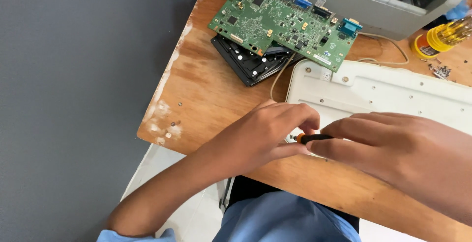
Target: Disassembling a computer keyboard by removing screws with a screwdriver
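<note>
A white plastic keyboard back panel lies face down on the wooden table. My right hand grips a small screwdriver with a black handle and orange collar, its tip pointing left at the panel's near left corner. My left hand rests at that corner, fingers curled around the screwdriver's tip. The tip itself is hidden by my left fingers.
A green circuit board lies on a black hard drive at the back. A grey machine casing stands behind. A yellow screwdriver handle and loose screws sit at the back right. The table edge is at the left.
</note>
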